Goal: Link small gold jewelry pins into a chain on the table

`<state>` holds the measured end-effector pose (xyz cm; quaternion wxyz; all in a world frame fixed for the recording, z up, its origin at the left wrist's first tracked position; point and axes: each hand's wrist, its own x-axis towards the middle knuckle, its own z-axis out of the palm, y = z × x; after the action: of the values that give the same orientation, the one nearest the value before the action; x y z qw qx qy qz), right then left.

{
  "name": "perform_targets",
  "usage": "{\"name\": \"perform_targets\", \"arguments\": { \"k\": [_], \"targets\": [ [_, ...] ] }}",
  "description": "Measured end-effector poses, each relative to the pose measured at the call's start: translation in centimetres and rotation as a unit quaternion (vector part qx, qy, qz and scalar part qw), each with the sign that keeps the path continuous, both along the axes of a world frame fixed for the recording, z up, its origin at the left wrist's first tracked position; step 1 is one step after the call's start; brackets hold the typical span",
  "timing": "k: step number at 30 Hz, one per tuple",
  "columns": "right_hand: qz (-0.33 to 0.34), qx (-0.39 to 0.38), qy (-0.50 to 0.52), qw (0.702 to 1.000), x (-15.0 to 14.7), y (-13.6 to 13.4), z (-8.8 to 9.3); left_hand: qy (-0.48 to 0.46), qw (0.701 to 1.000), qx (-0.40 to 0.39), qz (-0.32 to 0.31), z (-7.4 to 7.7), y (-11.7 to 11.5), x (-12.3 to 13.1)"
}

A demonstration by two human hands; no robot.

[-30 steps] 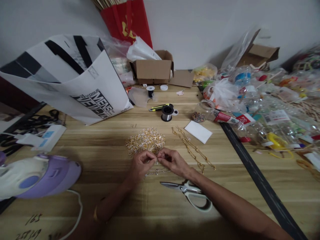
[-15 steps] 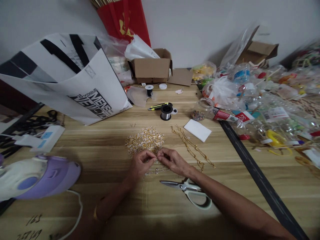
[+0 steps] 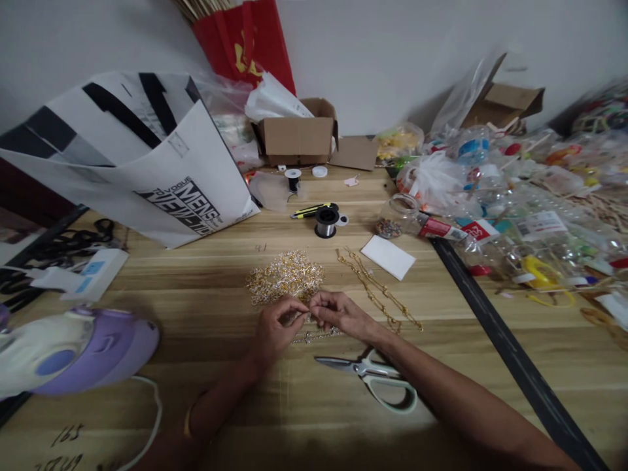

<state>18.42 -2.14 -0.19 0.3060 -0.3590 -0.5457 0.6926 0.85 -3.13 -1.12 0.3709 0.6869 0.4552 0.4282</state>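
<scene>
My left hand [image 3: 280, 325] and my right hand [image 3: 341, 314] meet at their fingertips just in front of a pile of small gold and silver links [image 3: 285, 276]. Both hands are closed in a pinch. A thin silver beaded chain [image 3: 309, 337] runs below the fingers and seems to hang from my right hand. What the left fingertips pinch is too small to make out. Two strands of gold chain [image 3: 377, 294] lie to the right of the pile. Scissors [image 3: 366, 369] with pale handles rest beneath my right forearm, blades pointing left.
Behind the pile are a wire spool [image 3: 326, 221], a yellow-black cutter knife [image 3: 307, 210] and a white paper [image 3: 388, 256]. A jar of beads [image 3: 390, 226] lies beside plastic bottles [image 3: 544, 226] on the right. A white bag [image 3: 196, 176] and a purple appliance [image 3: 108, 350] occupy the left.
The silver chain has shifted slightly right under my hands. My fingers have moved only a little and stay pinched together. Other things lie as before.
</scene>
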Motion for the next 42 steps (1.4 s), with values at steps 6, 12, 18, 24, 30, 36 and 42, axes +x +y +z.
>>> {"name": "perform_targets", "arguments": {
  "k": [6, 12, 18, 24, 30, 36, 42],
  "targets": [
    [0.003, 0.008, -0.007, 1.000, 0.00, 0.01, 0.09, 0.027, 0.997, 0.074, -0.016, 0.22, -0.01, 0.11],
    [0.000, 0.014, -0.014, 1.000, -0.02, -0.03, 0.11, 0.035, 0.996, 0.079, -0.011, -0.15, -0.03, 0.01],
    [-0.003, 0.014, -0.016, 1.000, -0.06, -0.07, -0.09, 0.042, 0.996, 0.068, -0.031, 0.05, -0.05, -0.02],
    [-0.008, 0.022, -0.020, 1.000, -0.05, -0.08, -0.27, 0.033, 0.996, 0.062, -0.064, 0.06, -0.06, -0.08],
    [-0.028, 0.029, -0.016, 0.999, -0.02, 0.02, -0.40, -0.014, 0.997, 0.000, -0.081, 0.30, 0.25, -0.35],
    [-0.054, 0.026, -0.014, 0.998, 0.06, 0.17, -0.40, -0.078, 0.988, -0.113, -0.072, 0.19, 0.60, -0.82],
    [-0.055, 0.040, -0.018, 0.998, -0.01, 0.15, -0.45, -0.123, 0.977, -0.168, -0.052, 0.72, 0.59, -0.72]
  ]
}}
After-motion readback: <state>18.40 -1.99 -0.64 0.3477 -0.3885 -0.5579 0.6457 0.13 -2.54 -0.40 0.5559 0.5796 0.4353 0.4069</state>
